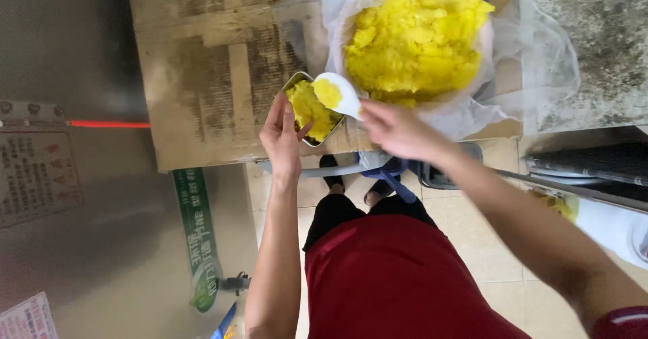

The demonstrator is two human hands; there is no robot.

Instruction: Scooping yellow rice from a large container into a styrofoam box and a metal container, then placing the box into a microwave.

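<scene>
We look straight down at two bare hands working at the edge of a worn brown cardboard sheet (202, 75) that covers the surface. The left hand (282, 140) has its grip closed around the near side of a small metal tin (304, 113), thumb and fingers on its rim, holding it at the cardboard's edge. The tin is already heaped with yellow mash (309, 109). The right hand (398, 131) grips the handle of a white scoop (337, 94), fingers wrapped tight on it (the handle itself is mostly hidden under the hand). The scoop's bowl sits right over the tin's far corner and carries a lump of the same yellow mash.

Just beyond the scoop, touching it or very nearly so, rises a large mound of yellow mash (418, 38) sitting in a thin clear plastic liner (540, 62) that spills outward to the right over the surface. Below the hands we see the person's red garment (398, 278), black trousers and a pale tiled floor (499, 258). To the left stands a grey metal wall (74, 244) bearing a green strip.
</scene>
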